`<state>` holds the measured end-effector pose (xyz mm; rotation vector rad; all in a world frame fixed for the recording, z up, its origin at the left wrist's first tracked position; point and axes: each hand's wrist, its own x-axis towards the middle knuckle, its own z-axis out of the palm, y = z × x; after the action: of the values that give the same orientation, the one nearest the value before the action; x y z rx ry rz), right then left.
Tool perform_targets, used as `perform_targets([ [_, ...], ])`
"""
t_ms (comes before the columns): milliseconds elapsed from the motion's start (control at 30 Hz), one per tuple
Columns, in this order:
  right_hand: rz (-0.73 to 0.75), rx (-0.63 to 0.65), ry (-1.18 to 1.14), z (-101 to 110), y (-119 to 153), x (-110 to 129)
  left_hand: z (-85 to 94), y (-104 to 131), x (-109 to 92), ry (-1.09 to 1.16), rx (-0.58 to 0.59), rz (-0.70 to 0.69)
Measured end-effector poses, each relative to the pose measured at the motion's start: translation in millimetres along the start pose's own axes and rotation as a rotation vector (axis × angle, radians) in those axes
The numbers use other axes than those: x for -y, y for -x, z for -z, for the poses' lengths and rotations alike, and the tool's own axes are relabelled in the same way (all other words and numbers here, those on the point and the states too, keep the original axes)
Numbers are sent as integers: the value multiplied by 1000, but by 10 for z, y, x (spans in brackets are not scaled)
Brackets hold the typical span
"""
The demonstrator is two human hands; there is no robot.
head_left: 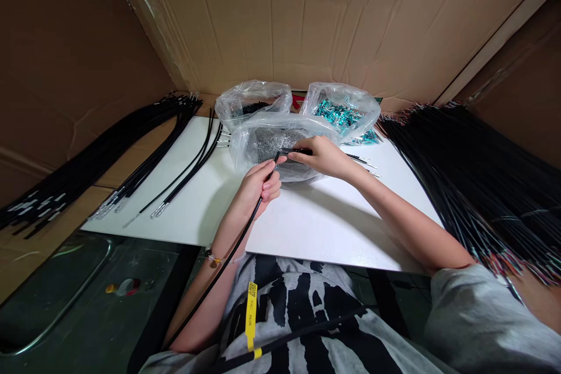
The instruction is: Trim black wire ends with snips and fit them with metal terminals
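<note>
My left hand [262,182] is closed round a black cable [239,239], whose end sticks up past the fingertips. The cable runs down along my left forearm, and a yellow tag [251,315] hangs from a stretch of black cable across my lap. My right hand [322,155] is pinched on a slim dark tool [302,151] with a narrow tip, which looks like tweezers. Its tip is close to the cable end; whether they touch I cannot tell. Just behind both hands stands an open clear plastic bag [243,149] of small silvery pieces.
Behind stand a bag of dark parts [254,107] and a bag of teal packets [337,112]. Black cables [131,123] lie in bundles at left, and a thick cable pile [495,175] covers the right. The white board [307,228] lies under my hands, with cardboard walls [280,23] around.
</note>
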<state>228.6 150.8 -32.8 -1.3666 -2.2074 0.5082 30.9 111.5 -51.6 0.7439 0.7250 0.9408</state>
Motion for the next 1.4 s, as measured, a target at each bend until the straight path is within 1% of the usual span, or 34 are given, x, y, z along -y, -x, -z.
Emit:
perform_targets([
  [167,40,-11,-74,-34,-45,-89,-32,-32,-9,-68,-34,-62],
  [267,48,-18,-103,-58,-92,-161,-31,-110,-22,-99,-53,-88],
  [367,41,-23,-111,-78,-142,-221,-15,-214,-36,-125,-64,-85],
  [467,34,-32,-105,-99,-175,-237,8,-291,-42,-148,-72,-78],
  [600,32,-57,-78,-124,-181,-207,44,-337,-32,-172,-78,-76],
  [800,32,-121,-44,-105,-153,-211,91,-365,-4,-204,-80,-96],
  [1100,85,-104,-37,-139,-137,-258,171,-368,6,-265,-60,-108],
  [1400,84,-155,-33,-157,-130,-287,187,-307,-2,-306,-35,-134],
])
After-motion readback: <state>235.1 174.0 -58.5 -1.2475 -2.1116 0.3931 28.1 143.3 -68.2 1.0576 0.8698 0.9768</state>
